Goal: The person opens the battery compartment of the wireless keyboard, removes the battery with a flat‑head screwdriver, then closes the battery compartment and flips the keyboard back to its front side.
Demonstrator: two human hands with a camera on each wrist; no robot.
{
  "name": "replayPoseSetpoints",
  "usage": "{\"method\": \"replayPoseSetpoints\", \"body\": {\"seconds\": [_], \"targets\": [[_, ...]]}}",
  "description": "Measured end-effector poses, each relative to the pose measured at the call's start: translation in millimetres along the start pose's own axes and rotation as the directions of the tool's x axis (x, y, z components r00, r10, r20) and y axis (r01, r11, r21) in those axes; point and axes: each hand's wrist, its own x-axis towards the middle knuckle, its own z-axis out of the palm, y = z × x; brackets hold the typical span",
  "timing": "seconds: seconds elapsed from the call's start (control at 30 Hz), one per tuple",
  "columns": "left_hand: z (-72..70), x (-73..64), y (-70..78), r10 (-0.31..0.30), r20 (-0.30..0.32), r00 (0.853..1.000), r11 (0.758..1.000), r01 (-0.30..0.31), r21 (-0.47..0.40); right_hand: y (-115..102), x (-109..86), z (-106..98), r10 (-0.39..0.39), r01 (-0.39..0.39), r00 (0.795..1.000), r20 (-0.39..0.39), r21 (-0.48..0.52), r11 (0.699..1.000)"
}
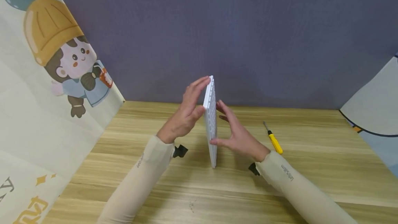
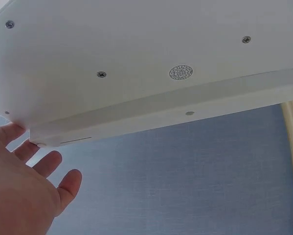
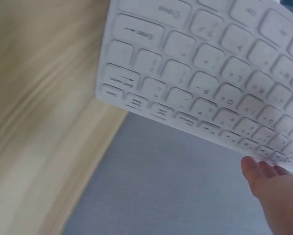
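Note:
A white keyboard is held on edge above the table, keys facing right and back facing left. My left hand holds its upper part from the left, thumb near the close corner and fingertips at the far top edge. From the right, my right hand spans it, with the thumb on the near edge and the fingers reaching behind. The left wrist view shows the keyboard's back with several small screws and a round stamp. In the right wrist view, fingertips of the right hand meet the edge beside the top key row.
To the right, a screwdriver with a yellow handle lies on the wooden table. A dark grey-blue panel stands behind the table. A light cloth with a cartoon figure borders it on the left.

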Motion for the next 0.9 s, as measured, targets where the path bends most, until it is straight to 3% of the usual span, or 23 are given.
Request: {"method": "replayPoseSetpoints", "body": {"seconds": [0.4, 0.7, 0.9], "targets": [[3.7, -1.6, 1.6, -0.057, 0.012, 0.998, 0.997, 0.057, -0.059, -10.5, 9.5, -7.7, -0.116, 0.118, 0.992, -0.045, 0.037, 0.992], [8.0, -0.5, 2.7, -0.067, 0.013, 0.998, 0.993, 0.068, -0.094, -17.8, 15.4, -13.0, -0.159, 0.161, 0.985, -0.073, 0.016, 0.987], [10.7, 0.3, 4.3, -0.109, 0.030, 0.994, 0.986, 0.112, -0.122, -23.2, 21.1, -17.0, -0.195, 0.197, 0.977, -0.087, 0.005, 0.980]]}}
